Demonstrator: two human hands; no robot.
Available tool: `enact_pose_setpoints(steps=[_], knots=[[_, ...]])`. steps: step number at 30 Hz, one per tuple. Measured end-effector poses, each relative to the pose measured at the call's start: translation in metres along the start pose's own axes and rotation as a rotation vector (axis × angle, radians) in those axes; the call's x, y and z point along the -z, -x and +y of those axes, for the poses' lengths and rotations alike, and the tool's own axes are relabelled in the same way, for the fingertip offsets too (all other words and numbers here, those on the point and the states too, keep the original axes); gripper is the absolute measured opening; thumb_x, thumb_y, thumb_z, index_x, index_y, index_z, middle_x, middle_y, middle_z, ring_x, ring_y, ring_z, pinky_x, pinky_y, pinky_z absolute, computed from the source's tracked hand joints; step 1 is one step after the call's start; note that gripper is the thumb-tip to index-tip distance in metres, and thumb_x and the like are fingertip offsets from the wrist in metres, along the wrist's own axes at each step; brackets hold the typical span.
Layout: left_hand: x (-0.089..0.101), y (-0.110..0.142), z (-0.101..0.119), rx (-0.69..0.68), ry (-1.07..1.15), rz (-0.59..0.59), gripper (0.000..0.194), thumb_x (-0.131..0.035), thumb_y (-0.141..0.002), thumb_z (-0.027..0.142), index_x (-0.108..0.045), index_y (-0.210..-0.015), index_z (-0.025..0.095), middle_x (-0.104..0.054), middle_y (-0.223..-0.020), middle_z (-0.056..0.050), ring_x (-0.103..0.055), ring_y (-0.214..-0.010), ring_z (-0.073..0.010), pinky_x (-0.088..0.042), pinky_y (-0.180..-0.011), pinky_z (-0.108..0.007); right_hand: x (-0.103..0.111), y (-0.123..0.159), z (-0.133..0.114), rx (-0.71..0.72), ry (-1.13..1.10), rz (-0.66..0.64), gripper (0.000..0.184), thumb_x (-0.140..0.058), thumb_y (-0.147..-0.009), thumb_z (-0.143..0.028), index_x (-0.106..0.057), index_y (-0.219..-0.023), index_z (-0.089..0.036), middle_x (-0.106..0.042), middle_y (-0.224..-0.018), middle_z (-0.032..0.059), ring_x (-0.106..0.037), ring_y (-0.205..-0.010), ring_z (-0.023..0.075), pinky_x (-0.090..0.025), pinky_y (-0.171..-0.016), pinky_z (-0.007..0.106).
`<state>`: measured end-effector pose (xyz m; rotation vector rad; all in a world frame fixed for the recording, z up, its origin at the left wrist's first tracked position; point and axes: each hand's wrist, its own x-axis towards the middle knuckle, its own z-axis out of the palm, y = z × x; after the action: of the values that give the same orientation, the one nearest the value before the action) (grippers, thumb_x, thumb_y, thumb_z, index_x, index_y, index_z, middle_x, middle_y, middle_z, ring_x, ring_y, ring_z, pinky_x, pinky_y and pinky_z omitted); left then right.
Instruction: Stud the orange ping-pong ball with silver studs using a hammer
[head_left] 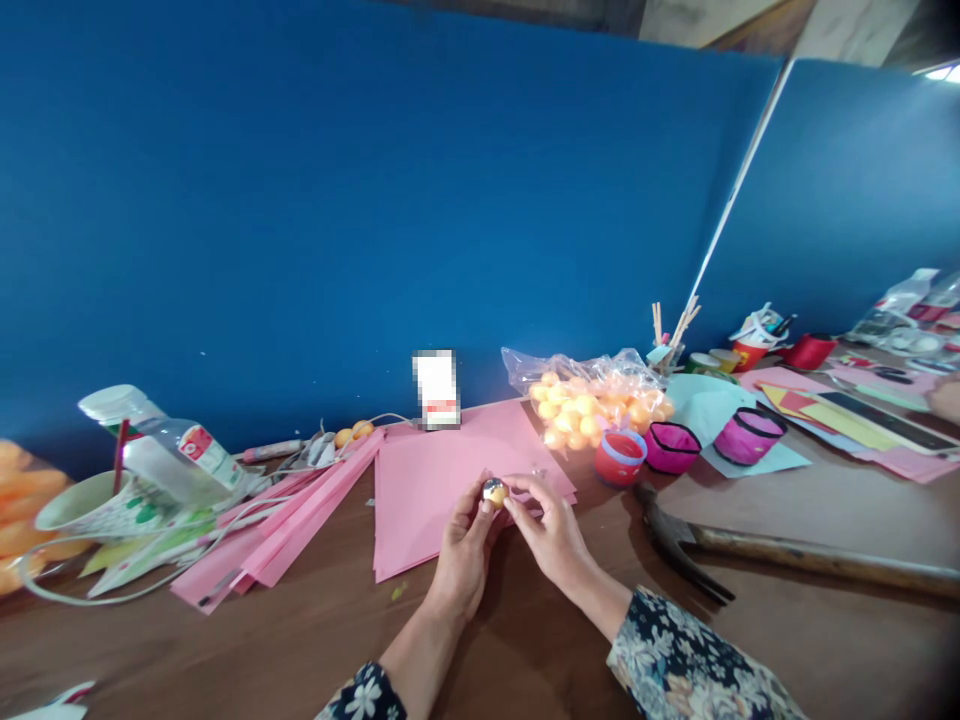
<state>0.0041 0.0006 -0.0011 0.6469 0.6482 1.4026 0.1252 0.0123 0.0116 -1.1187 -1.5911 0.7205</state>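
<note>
Above the near edge of the pink sheets [442,480], a small round orange-and-silvery object [495,493] lies between the fingertips of both hands, neither evidently nearer. It shows no clear long axis. Left hand [461,560]: fingers curled, gripping the object from its left side. Right hand [559,535]: thumb and forefinger slightly parted, pinching its right edge. The hammer [787,550] rests on the surface [300,650], to the right of both hands.

Both hands, left [463,548] and right [553,532], raised at near edge of pink paper stack [442,480], fingertips almost meeting, fingers bent in pinch. Forearms angle inward from below stack; wrists bare, dark floral sleeves beyond.
</note>
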Motion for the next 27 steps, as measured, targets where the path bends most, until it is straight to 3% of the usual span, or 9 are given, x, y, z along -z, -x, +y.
enact_pose_setpoints(steps=[12, 18, 23, 27], knots=[[-0.0046, 0.0, 0.0023, -0.021, -0.005, 0.02, 0.029, -0.06, -0.076, 0.032, -0.06, -0.102, 0.019, -0.062, -0.106, -0.007, -0.057, -0.1, -0.0209, -0.043, -0.089, -0.035, -0.0016, -0.0008, 0.0008, -0.049, -0.1, -0.003, 0.024, -0.053, -0.081, -0.025, -0.06, -0.104, -0.021, -0.065, -0.103, 0.0066, -0.064, -0.086, 0.0197, -0.055, -0.073, 0.033], [-0.0051, 0.0009, 0.0021, -0.01, -0.025, 0.022, 0.031, -0.059, -0.077, 0.032, -0.058, -0.106, 0.021, -0.062, -0.104, -0.006, -0.059, -0.093, -0.0185, -0.046, -0.082, -0.032, -0.0004, -0.0008, 0.0, -0.008, -0.076, -0.027, 0.027, -0.05, -0.082, -0.021, -0.058, -0.108, -0.024, -0.062, -0.108, 0.0054, -0.061, -0.093, 0.0189, -0.053, -0.077, 0.032], [-0.0014, -0.001, 0.0022, -0.045, -0.023, 0.054, 0.024, -0.061, -0.076, 0.029, -0.06, -0.098, 0.02, -0.063, -0.101, -0.004, -0.058, -0.093, -0.0158, -0.045, -0.082, -0.029, 0.002, -0.0028, -0.001, 0.067, -0.063, -0.066, 0.031, -0.048, -0.08, -0.013, -0.06, -0.106, -0.025, -0.062, -0.109, 0.0045, -0.057, -0.1, 0.0191, -0.05, -0.083, 0.034], [0.0003, -0.002, 0.0023, -0.04, -0.016, 0.059, 0.026, -0.063, -0.074, 0.027, -0.059, -0.099, 0.021, -0.063, -0.102, -0.003, -0.059, -0.094, -0.0161, -0.044, -0.086, -0.03, -0.0008, -0.0019, 0.0021, -0.012, -0.128, -0.048, 0.031, -0.051, -0.08, -0.017, -0.056, -0.11, -0.023, -0.062, -0.109, 0.0059, -0.06, -0.094, 0.0187, -0.053, -0.075, 0.032]])
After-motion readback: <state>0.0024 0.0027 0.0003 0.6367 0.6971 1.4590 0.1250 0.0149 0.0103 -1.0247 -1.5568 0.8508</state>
